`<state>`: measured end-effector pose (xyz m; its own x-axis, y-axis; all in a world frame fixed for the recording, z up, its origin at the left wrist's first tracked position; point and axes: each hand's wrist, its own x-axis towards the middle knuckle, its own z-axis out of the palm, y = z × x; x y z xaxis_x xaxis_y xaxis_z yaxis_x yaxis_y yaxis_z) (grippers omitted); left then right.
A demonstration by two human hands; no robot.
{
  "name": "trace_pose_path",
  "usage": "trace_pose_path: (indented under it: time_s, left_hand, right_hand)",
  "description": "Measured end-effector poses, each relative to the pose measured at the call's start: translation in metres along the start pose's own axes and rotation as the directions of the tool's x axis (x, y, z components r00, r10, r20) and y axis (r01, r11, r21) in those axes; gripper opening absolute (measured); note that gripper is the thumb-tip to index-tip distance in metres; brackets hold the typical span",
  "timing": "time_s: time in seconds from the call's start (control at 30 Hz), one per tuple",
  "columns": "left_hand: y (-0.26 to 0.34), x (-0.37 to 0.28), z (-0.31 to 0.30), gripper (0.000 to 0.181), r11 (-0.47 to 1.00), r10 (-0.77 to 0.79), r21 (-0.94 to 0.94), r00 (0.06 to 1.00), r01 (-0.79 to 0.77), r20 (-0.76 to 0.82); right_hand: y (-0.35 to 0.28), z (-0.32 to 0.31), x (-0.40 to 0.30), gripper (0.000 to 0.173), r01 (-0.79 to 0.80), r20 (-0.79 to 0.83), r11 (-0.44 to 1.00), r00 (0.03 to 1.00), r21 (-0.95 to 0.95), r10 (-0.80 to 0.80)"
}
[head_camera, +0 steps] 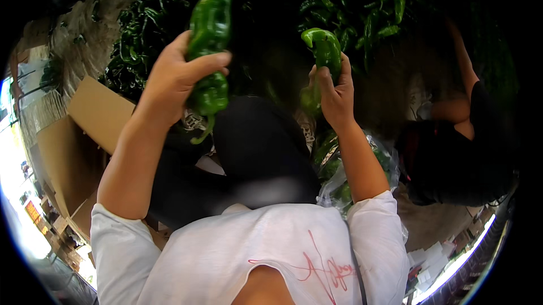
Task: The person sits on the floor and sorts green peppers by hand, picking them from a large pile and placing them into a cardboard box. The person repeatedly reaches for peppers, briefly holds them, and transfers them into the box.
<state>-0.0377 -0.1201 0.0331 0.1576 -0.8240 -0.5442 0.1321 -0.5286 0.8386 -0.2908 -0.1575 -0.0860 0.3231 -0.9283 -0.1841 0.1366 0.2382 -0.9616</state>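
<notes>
My left hand is closed round a long green pepper, held upright with its stem at the bottom. My right hand grips another green pepper, whose bright end curls over to the left. A blurred green shape, perhaps one more pepper, shows just below and left of the right hand's fingers. Beyond both hands lies a large heap of green peppers, spread across the top of the view. The heap's part between the hands is in dark shadow.
An open cardboard box stands at the left. Clear plastic bags with green peppers lie by my right forearm. Another person in dark clothes sits or crouches at the right, an arm reaching towards the heap.
</notes>
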Motion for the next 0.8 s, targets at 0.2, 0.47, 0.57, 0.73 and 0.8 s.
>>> trace_pose_path:
  time_s: [0.2,0.47,0.57,0.73,0.8]
  left_hand:
    - [-0.009,0.010,0.024,0.059,0.989,0.130,0.044,0.978,-0.139,0.166]
    - [-0.007,-0.002,0.050,0.045,0.986,0.109,-0.151,0.968,-0.076,0.225]
    - [-0.003,-0.013,0.056,0.045,0.988,0.153,-0.059,0.959,-0.142,0.240]
    - [-0.007,-0.018,0.058,0.040,0.983,0.176,-0.103,0.941,-0.153,0.288]
    - [-0.004,-0.017,0.051,0.037,0.971,0.161,-0.224,0.919,-0.083,0.359]
  right_hand:
    - [-0.047,0.044,0.007,0.030,0.018,0.116,0.954,0.992,0.299,-0.055]
    - [-0.090,0.074,0.010,0.042,0.592,0.102,0.711,0.791,-0.379,-0.603]
    - [-0.107,0.081,0.010,0.039,0.627,0.143,0.580,0.733,-0.520,-0.665]
    - [-0.125,0.092,0.008,0.015,0.680,0.089,0.478,0.620,-0.556,-0.779]
    - [-0.129,0.098,0.010,0.017,0.609,-0.099,0.640,0.684,-0.470,-0.723]
